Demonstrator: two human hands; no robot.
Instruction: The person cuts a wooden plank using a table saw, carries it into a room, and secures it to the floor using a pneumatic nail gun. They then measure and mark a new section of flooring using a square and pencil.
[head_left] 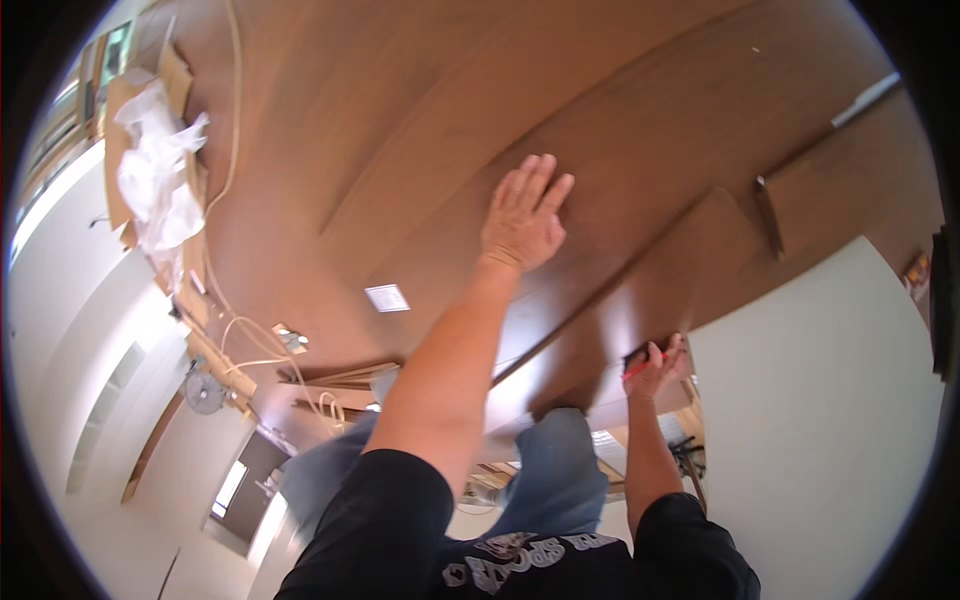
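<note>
My left hand (525, 215) is stretched out over the brown wood flooring (420, 190), palm down with its fingers a little apart and nothing in it. Lower right, the fingers of my right hand (655, 368) close round a thin red pen (637, 370). That hand is at the end of a brown floorboard (690, 260), close to the white wall (810, 400). Something dark shows beside its fingers; I cannot make out what it is. My knees are on or close to the floor below.
A small white label (387, 298) lies on the boards. A pale cable (236, 110) runs down the left side, near cardboard with crumpled white plastic (160, 180). A fan (204, 392) stands farther off. Another loose board (850, 170) lies at the right.
</note>
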